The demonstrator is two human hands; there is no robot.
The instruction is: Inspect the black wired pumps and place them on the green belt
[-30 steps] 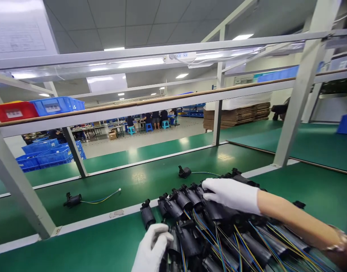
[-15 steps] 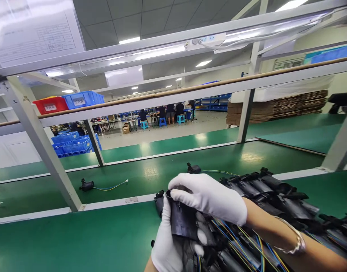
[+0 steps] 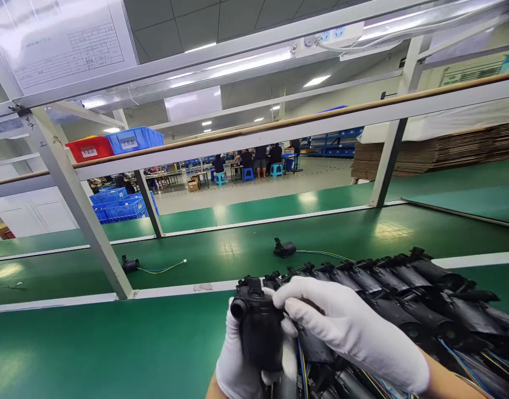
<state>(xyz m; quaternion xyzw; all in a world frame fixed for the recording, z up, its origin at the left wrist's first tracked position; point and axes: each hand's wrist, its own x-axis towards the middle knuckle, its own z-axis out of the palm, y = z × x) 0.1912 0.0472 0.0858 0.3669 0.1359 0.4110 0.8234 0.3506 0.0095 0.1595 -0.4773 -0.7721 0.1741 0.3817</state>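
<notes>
Both my hands wear white gloves and hold one black cylindrical part (image 3: 256, 327) with a round port at its upper left, raised in front of me at the bottom centre. My left hand (image 3: 237, 371) grips it from below. My right hand (image 3: 345, 327) closes over its right side from above. Blue and yellow wires (image 3: 302, 360) trail down from the part. To the right lies a pile of the same black parts (image 3: 404, 288) on the green bench (image 3: 113, 349).
Two single black parts with wires lie on the green conveyor belt beyond, one near the left post (image 3: 129, 264) and one at centre (image 3: 284, 249). A slanted grey frame post (image 3: 83, 216) stands at left. Blue crates (image 3: 121, 205) and seated people (image 3: 254, 160) are far behind.
My hands have lifted one black part out of the pile and turned it upright, port facing me. The camera has swung a little to the left.
</notes>
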